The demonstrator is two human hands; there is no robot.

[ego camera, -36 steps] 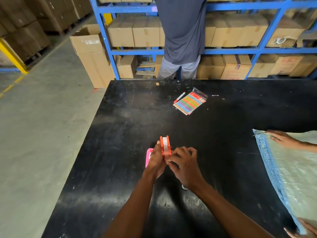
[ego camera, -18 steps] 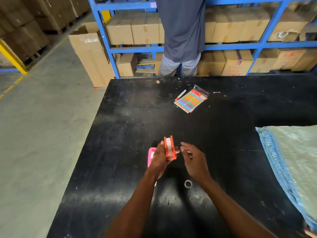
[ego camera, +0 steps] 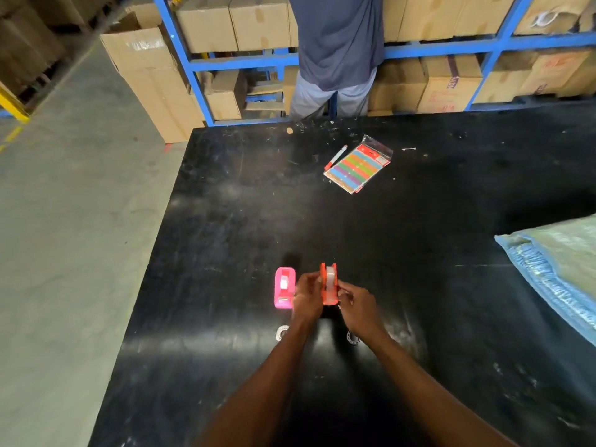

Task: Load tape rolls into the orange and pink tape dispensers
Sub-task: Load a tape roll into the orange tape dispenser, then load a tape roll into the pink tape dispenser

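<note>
Two bare forearms enter from the near edge of the black, scuffed table top [ego camera: 225, 221]. Nearest to them, two small clear tape rolls lie flat on the table: one [ego camera: 282, 332] just below and left of the grip, partly hidden by the left wrist; the other [ego camera: 352, 337] just below and right of it, partly hidden by the right wrist.

The grip: the left hand [ego camera: 308, 296] clasps the left side of the orange plastic tape dispenser [ego camera: 329, 283], held narrow edge up, with a clear roll seated between its walls. The right hand [ego camera: 358, 306] has its fingertips pinched against the dispenser's right, lower side; whether they hold tape cannot be told.

Just left of the grip, apart from the left hand, a pink plastic tape dispenser [ego camera: 284, 287] stands on the table, a pale roll showing in its slot.

Well right of the grip: a pale green woven sack with a blue edge [ego camera: 548, 269].

Well beyond the grip: a clear packet of coloured label strips [ego camera: 358, 164], with a red-and-white pen [ego camera: 335, 157] touching its left edge.

Beyond the table's far edge: a person in a dark shirt [ego camera: 338, 37], against blue steel racking [ego camera: 180, 53] loaded with cardboard cartons [ego camera: 232, 24].
</note>
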